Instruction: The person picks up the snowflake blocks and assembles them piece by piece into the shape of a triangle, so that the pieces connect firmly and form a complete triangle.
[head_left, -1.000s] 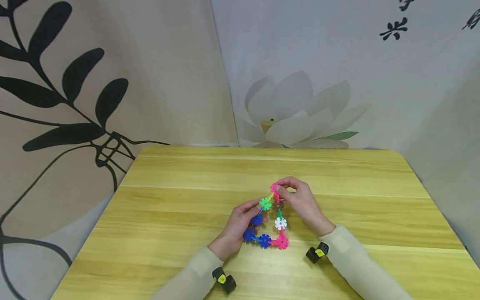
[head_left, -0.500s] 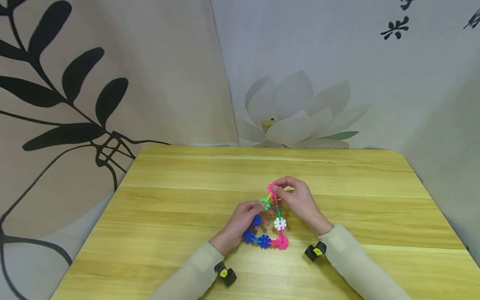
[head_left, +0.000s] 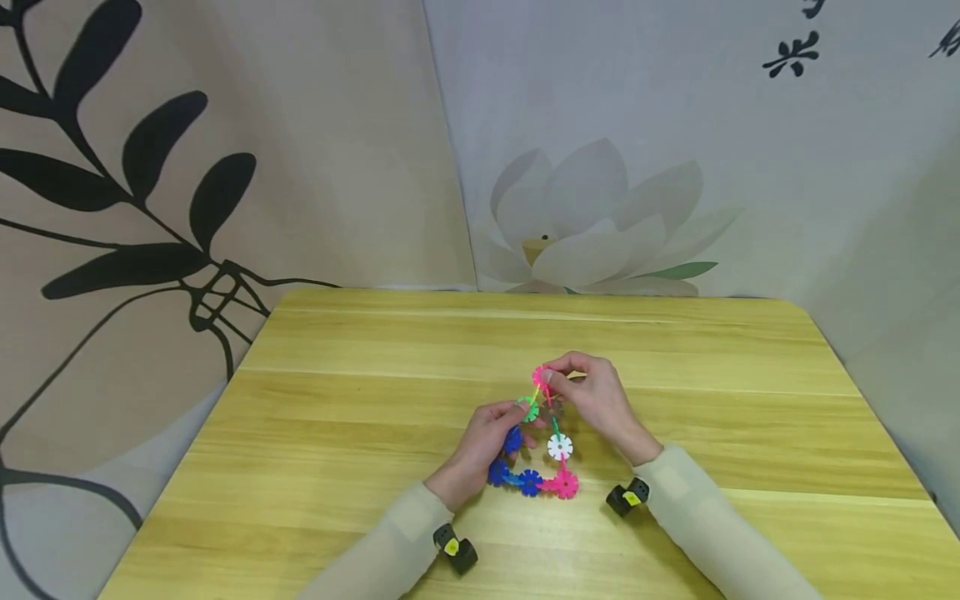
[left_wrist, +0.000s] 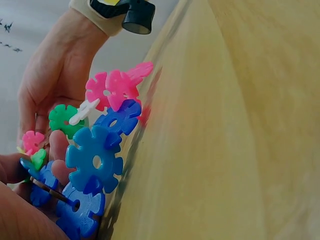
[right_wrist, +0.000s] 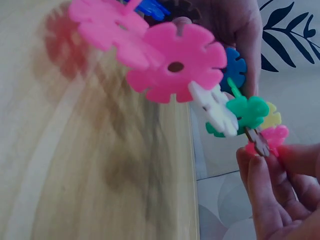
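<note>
A loop of notched, flower-shaped plastic connecting discs is held between both hands. My left hand [head_left: 477, 446] pinches its left side, with the thumb on a green disc [head_left: 531, 411]. My right hand [head_left: 596, 400] pinches a pink disc [head_left: 539, 377] at the top. A yellow disc [head_left: 536, 395] joins this pink disc to the green one. Down the right side hang a brown disc [head_left: 553, 410] and a white disc [head_left: 560, 447]. A pink disc [head_left: 566, 484] and blue discs [head_left: 530, 482] form the lower edge. The left fingers partly hide the left side in the head view.
A wooden table [head_left: 360, 417] lies under the hands. Behind it hangs a backdrop [head_left: 360, 150] with printed leaves and a lotus. Small black wrist cameras [head_left: 455, 550] are strapped at both sleeves.
My left hand has shifted slightly right, its thumb moving up onto the green disc. My right hand, still pinching the pink disc, has drifted a little left. The loop's lower part stays nearly in place.
</note>
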